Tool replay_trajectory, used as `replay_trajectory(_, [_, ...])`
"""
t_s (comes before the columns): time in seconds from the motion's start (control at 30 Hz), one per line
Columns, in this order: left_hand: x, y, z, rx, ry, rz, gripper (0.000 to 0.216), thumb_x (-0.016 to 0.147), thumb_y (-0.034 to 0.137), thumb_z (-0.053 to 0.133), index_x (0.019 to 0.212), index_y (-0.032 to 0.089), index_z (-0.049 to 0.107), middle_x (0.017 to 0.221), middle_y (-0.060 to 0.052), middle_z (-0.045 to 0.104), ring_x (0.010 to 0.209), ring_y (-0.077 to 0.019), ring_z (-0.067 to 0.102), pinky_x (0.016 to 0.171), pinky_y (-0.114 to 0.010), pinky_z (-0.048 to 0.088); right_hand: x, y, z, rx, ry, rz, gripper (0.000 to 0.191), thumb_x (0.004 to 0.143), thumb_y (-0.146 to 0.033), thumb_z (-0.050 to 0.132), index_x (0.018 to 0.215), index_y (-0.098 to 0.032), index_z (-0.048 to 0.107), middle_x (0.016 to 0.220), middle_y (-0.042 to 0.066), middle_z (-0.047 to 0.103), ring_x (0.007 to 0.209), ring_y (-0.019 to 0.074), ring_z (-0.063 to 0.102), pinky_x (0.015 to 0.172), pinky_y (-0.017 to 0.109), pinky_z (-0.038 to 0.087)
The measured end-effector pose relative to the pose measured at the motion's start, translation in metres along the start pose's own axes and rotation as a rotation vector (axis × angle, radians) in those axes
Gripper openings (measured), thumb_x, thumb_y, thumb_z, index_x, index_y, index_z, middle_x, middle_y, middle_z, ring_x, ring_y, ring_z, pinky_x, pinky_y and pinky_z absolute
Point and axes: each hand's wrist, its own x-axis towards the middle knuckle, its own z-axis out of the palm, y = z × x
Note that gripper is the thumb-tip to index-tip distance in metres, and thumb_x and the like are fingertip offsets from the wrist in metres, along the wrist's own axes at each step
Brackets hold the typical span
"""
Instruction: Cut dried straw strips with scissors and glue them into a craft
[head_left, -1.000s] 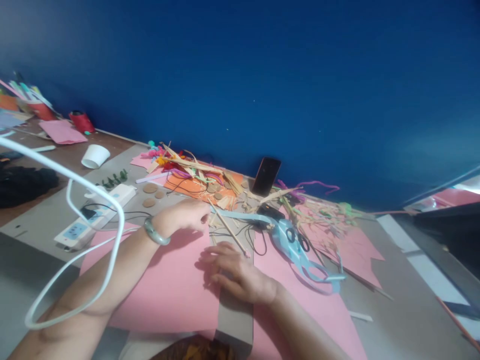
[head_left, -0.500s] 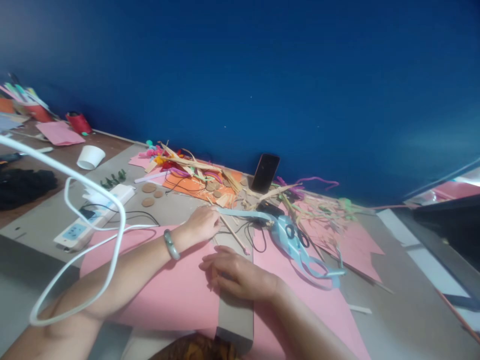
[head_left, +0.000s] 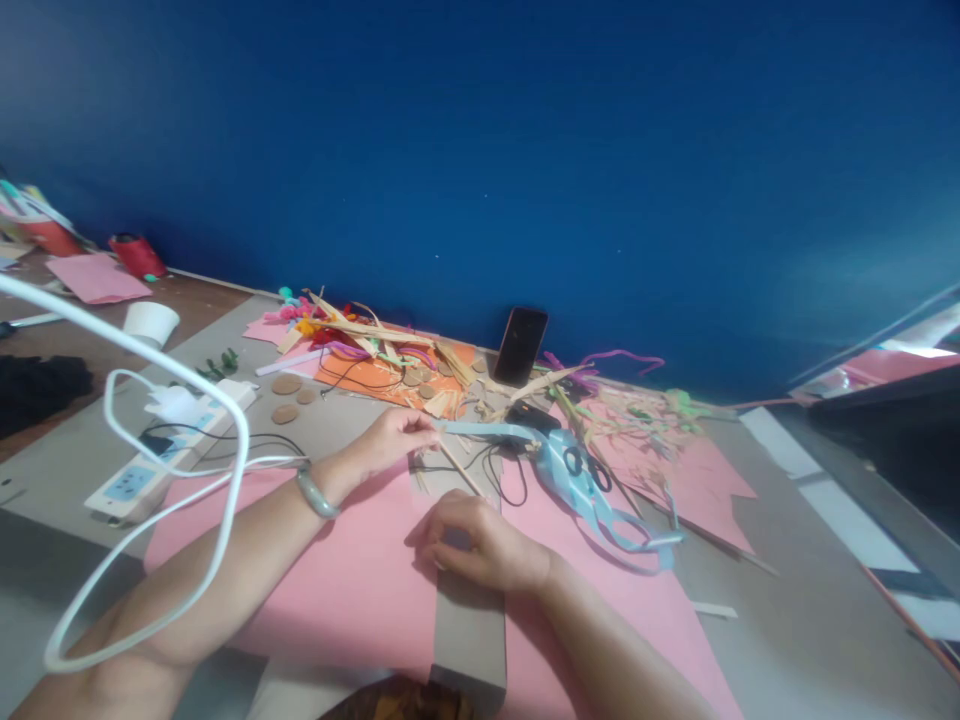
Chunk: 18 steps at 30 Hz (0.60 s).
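Note:
My left hand [head_left: 394, 443], with a bangle [head_left: 316, 494] on its wrist, pinches the end of a light blue ribbon [head_left: 491, 430]. From there the ribbon runs right to a loose heap of loops, where a pair of scissors [head_left: 598, 472] lies. A thin stick [head_left: 461, 466] rests just right of my left fingertips. My right hand [head_left: 480, 540] is curled, thumb and fingers together, over the right edge of a pink sheet [head_left: 345, 590]. Whether anything is between its fingertips is hidden. A second pink sheet [head_left: 622, 620] lies under my right forearm.
A white cable [head_left: 244, 450] loops in front of my left arm, near a power strip [head_left: 172, 450]. At the back a phone [head_left: 520, 345] leans on the blue wall [head_left: 480, 150]. Craft scraps [head_left: 375, 330] and round wooden discs [head_left: 286, 414] lie around; a white cup [head_left: 152, 322] stands left.
My left hand has turned, and its pinch on the ribbon end now shows. The fingers of my right hand have curled in. The whole view has shifted slightly.

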Motion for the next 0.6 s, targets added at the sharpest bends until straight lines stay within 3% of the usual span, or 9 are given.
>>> replay_trajectory(0.13, [-0.007,0.016,0.0,-0.044,0.123,0.079,0.021,0.073,0.032,0.069,0.078,0.013,0.064,0.071,-0.002,0.065,0.059,-0.0094,0.051,0.056,-0.022,0.039,-0.002,0.001,-0.002,0.067,0.285,0.15,0.011,0.083,-0.022,0.062,0.073,-0.018,0.064,0.081,0.006,0.075,0.071,0.016,0.067,0.066,0.027,0.05])
replay_trajectory(0.23, [-0.012,0.018,0.002,-0.152,0.024,0.067,0.02,0.076,0.031,0.068,0.084,0.013,0.064,0.076,-0.004,0.068,0.054,-0.0068,0.045,0.051,-0.02,0.034,-0.002,0.003,-0.006,0.083,0.502,0.201,0.014,0.081,-0.025,0.065,0.069,-0.019,0.062,0.071,0.004,0.072,0.059,0.0135,0.06,0.055,0.025,0.044])
replay_trajectory(0.37, [-0.015,0.01,0.01,-0.371,-0.175,-0.069,0.02,0.079,0.03,0.068,0.083,0.012,0.064,0.073,-0.002,0.065,0.048,-0.003,0.039,0.049,-0.019,0.029,-0.002,0.005,-0.013,0.191,0.648,0.236,0.018,0.079,-0.031,0.071,0.069,-0.019,0.062,0.072,0.003,0.07,0.064,0.0149,0.061,0.06,0.028,0.047])
replay_trajectory(0.5, [-0.016,0.003,0.019,-0.542,-0.252,-0.196,0.027,0.078,0.029,0.069,0.1,0.014,0.062,0.064,0.003,0.057,0.043,-0.0019,0.034,0.044,-0.018,0.02,-0.003,0.01,-0.017,0.386,0.692,0.202,0.024,0.077,-0.035,0.075,0.07,-0.019,0.06,0.081,0.004,0.07,0.069,0.0153,0.062,0.065,0.03,0.05])
replay_trajectory(0.6, [-0.019,0.003,0.025,-0.576,-0.293,-0.229,0.036,0.079,0.029,0.068,0.111,0.016,0.057,0.06,0.005,0.052,0.042,-0.0026,0.033,0.044,-0.018,0.018,-0.002,0.013,-0.018,0.45,0.715,0.137,0.026,0.074,-0.034,0.078,0.068,-0.018,0.059,0.091,0.005,0.068,0.087,0.0187,0.065,0.078,0.034,0.051])
